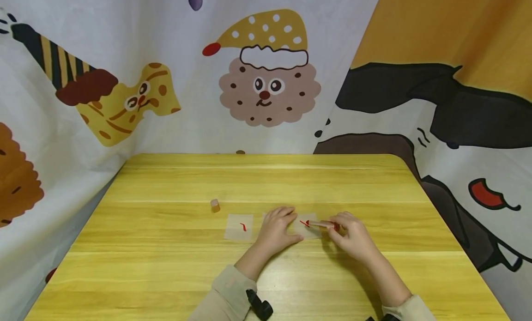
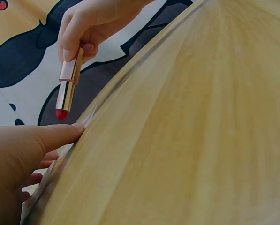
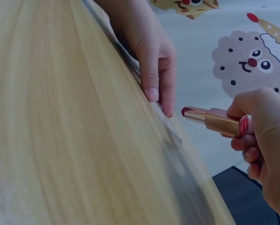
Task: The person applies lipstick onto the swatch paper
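My right hand (image 1: 353, 233) grips a gold lipstick (image 3: 219, 122) between thumb and fingers. Its red tip points left; the right wrist view shows it raised a little off the table. Below the tip lies a thin, pale square of paper (image 1: 312, 216) with a short red stroke on it. With outstretched fingers, my left hand (image 1: 276, 228) presses on this paper's left side and covers part of the area there. Another pale square (image 1: 232, 225), marked with a small red stroke, lies to the left of that hand.
A small pinkish-gold cap (image 1: 214, 205) stands on the wooden table (image 1: 166, 265), beyond the left paper square. Behind the table's far edge hangs a printed cloth (image 1: 166, 16) with cartoon figures.
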A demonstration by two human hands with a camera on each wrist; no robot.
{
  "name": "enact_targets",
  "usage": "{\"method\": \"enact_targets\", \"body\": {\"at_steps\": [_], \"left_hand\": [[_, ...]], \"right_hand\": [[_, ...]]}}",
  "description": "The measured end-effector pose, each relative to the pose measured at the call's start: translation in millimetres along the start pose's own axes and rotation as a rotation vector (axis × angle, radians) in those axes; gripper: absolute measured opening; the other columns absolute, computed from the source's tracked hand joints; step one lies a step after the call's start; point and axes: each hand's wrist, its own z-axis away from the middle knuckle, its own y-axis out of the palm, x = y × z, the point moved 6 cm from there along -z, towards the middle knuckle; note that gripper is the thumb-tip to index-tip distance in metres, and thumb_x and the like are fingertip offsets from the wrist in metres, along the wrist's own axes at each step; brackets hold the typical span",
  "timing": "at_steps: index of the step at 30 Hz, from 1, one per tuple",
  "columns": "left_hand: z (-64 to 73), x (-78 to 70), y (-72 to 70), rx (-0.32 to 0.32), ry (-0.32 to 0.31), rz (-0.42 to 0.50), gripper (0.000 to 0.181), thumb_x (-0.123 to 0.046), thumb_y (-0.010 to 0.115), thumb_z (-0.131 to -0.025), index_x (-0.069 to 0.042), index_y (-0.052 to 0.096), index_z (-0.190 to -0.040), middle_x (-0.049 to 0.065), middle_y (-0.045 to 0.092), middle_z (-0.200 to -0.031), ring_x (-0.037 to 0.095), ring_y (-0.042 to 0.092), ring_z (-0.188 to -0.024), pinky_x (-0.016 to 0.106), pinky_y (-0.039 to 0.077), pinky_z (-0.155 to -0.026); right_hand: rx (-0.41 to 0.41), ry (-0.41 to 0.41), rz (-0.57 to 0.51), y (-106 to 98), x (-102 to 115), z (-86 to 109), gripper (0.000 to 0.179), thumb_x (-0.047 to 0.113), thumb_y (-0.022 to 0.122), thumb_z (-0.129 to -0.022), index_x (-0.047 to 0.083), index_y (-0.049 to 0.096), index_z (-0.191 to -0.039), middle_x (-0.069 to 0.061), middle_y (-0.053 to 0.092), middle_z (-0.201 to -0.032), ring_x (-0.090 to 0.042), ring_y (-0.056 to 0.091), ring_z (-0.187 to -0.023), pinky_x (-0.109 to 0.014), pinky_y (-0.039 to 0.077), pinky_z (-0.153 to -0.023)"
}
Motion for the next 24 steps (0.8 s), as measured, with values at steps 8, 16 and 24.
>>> {"method": "enact_targets", "body": {"at_steps": [8, 16, 24], "left_hand": [[-0.1, 0.5, 0.2, -0.004, 0.006, 0.004, 0.066, -0.049, 0.074, -0.079, -0.009, 0.06, -0.13, 0.003, 0.048, -0.141, 0.024, 0.04, -0.13, 0.045, 0.03, -0.107], [0.7, 2.1, -0.8, -0.02, 0.005, 0.04, 0.065, -0.049, 0.074, -0.08, -0.008, 0.061, -0.129, 0.004, 0.05, -0.14, 0.024, 0.041, -0.129, 0.044, 0.03, -0.107], [2.7, -1.2, -9.2, -0.06, -0.002, 0.137, 0.063, -0.045, 0.075, -0.079, -0.007, 0.061, -0.128, 0.005, 0.052, -0.137, 0.023, 0.042, -0.129, 0.043, 0.028, -0.108]], "right_hand": [[-0.049, -0.008, -0.012, -4, 1, 0.0, 0.014, 0.001, 0.071, -0.079, 0.006, 0.071, -0.091, 0.012, 0.055, -0.078, -0.008, 0.048, -0.072, -0.025, 0.043, -0.058], [-0.123, -0.004, -0.04, -10, 2, -0.8, 0.018, 0.0, 0.072, -0.079, 0.005, 0.071, -0.096, 0.011, 0.057, -0.079, -0.015, 0.049, -0.071, -0.031, 0.044, -0.058], [-0.213, -0.083, -0.074, -17, 9, -6.3, 0.02, -0.002, 0.071, -0.077, 0.004, 0.071, -0.096, 0.009, 0.059, -0.079, -0.019, 0.05, -0.07, -0.03, 0.042, -0.06]]}}
